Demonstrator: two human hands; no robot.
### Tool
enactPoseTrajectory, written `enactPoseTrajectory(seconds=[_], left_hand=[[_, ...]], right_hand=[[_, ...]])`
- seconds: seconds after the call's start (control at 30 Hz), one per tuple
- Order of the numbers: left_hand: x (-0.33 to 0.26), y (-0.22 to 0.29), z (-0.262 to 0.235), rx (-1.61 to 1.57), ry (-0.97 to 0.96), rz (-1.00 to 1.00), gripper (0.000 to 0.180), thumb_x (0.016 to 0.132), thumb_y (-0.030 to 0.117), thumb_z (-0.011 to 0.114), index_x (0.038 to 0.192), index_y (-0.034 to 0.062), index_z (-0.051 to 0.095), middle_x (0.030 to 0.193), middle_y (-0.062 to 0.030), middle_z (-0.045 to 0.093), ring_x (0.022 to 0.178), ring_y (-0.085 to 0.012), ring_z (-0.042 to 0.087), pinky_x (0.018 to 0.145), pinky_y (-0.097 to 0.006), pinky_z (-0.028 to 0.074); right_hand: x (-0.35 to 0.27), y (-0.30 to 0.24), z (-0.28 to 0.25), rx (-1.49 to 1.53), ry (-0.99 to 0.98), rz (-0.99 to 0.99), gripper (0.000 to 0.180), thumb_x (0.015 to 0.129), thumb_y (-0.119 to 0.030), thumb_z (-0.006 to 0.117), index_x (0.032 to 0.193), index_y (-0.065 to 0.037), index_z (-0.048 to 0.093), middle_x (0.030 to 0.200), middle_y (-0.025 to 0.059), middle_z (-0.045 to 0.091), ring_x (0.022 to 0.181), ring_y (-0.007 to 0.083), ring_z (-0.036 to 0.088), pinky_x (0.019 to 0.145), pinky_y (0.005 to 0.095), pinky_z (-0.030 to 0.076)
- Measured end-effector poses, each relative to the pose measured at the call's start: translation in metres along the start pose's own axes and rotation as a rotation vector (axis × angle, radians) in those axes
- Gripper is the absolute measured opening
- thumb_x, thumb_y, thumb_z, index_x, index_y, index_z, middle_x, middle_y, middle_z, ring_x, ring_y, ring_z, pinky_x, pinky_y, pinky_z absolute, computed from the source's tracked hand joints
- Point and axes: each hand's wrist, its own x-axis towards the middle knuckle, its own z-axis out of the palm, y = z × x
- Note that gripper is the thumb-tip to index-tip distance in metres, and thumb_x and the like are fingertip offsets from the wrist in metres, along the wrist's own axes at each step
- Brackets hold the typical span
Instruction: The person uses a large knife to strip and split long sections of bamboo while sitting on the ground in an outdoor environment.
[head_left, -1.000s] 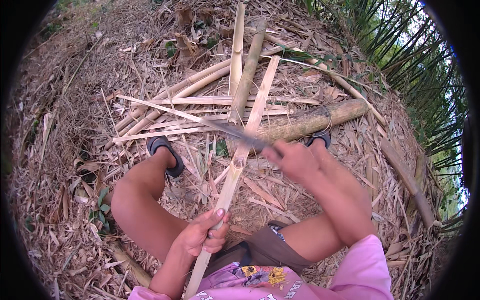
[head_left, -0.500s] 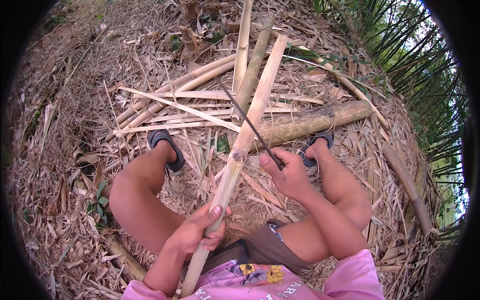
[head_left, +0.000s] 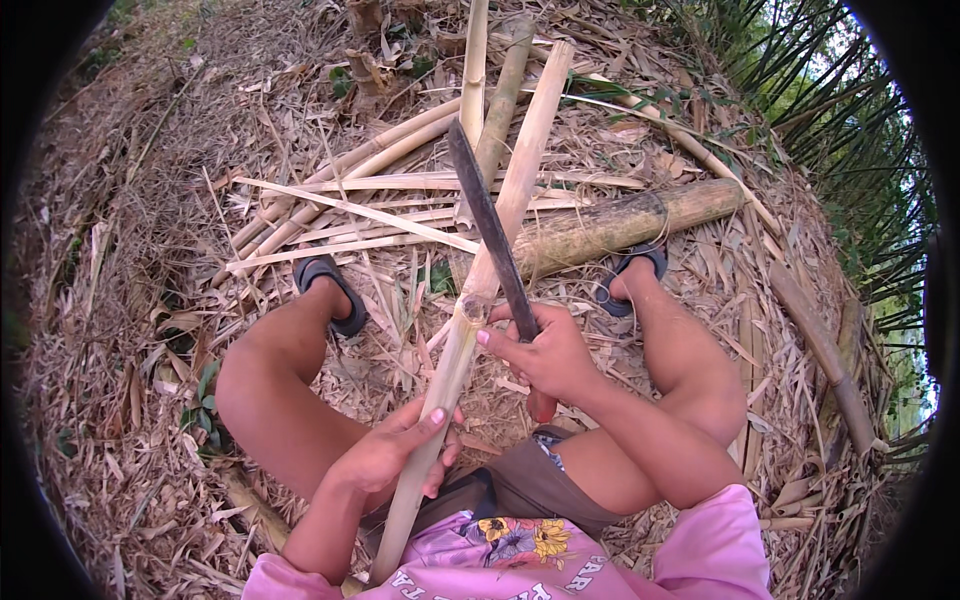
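A long, pale split bamboo strip (head_left: 452, 365) slants up and away from my lap, with a knot partway along it. My left hand (head_left: 400, 455) is closed around its lower part. My right hand (head_left: 550, 355) grips a dark-bladed machete (head_left: 490, 225), whose reddish handle end shows below the fist. The blade's broad side faces up and crosses over the strip above the knot; whether they touch I cannot tell. Beyond the knot, the strip passes over the near end of a thick, weathered bamboo log (head_left: 590, 240).
Several thin split bamboo strips (head_left: 350, 212) lie crossed beyond my left foot. A greenish bamboo pole (head_left: 507, 95) and an upright-looking split piece (head_left: 474, 70) stand farther off. Dry leaves and shavings (head_left: 150, 400) cover the ground. Another pole (head_left: 825, 350) lies at the right.
The machete has rotated from edge-on to broad side up, and my right hand has shifted slightly down and left. The strip's far end has moved slightly left and up; my left hand still holds it.
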Motion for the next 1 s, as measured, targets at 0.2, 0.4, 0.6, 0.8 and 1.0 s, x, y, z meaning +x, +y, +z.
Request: enactPoseTrajectory(seconds=[0.2,0.4,0.6,0.8,1.0], left_hand=[[0.027,-0.001,-0.006,0.301,0.280,0.353,0.034,0.104,0.031,0.049,0.123,0.0027,0.046,0.091,-0.0108,0.060,0.060,-0.0214,0.066,0.048,-0.028,0.052],[0.058,0.032,0.009,-0.059,0.282,0.196,0.038,0.103,0.037,0.048,0.115,0.0011,0.052,0.093,-0.0123,0.062,0.060,-0.0202,0.067,0.045,-0.026,0.053],[0.060,0.037,0.003,0.100,0.258,0.168,0.040,0.101,0.040,0.052,0.106,0.0006,0.056,0.076,-0.0106,0.063,0.044,-0.0144,0.058,0.038,-0.023,0.045],[0.056,0.041,0.010,0.113,0.343,0.224,0.036,0.102,0.033,0.053,0.114,-0.0005,0.055,0.075,-0.0125,0.065,0.041,-0.0137,0.055,0.036,-0.023,0.042],[0.053,0.035,0.015,0.133,0.382,0.260,0.028,0.104,0.025,0.046,0.115,0.0002,0.054,0.081,-0.0137,0.065,0.046,-0.0136,0.057,0.039,-0.024,0.042]], right_hand=[[-0.002,0.002,0.004,-0.077,-0.024,0.018,0.028,0.088,-0.016,0.075,0.102,0.005,0.063,0.065,-0.0040,0.056,0.053,0.0041,0.052,0.048,0.0227,0.042],[0.004,0.013,0.017,0.007,-0.034,0.037,0.031,0.087,-0.016,0.075,0.104,0.006,0.063,0.069,-0.0029,0.059,0.062,0.0043,0.054,0.057,0.0227,0.045],[-0.006,-0.002,0.011,-0.110,-0.078,-0.001,0.031,0.088,-0.019,0.073,0.106,0.005,0.064,0.070,-0.0042,0.058,0.060,0.0035,0.051,0.056,0.0224,0.044],[-0.009,-0.016,0.005,-0.397,-0.056,-0.249,0.040,0.090,-0.039,0.068,0.102,-0.001,0.067,0.071,0.0090,0.065,0.059,0.0159,0.063,0.054,0.0303,0.048],[-0.007,-0.006,0.000,-0.923,0.170,-0.661,0.056,0.086,-0.060,0.063,0.090,-0.004,0.068,0.069,0.0109,0.064,0.055,0.0279,0.065,0.050,0.0366,0.052]])
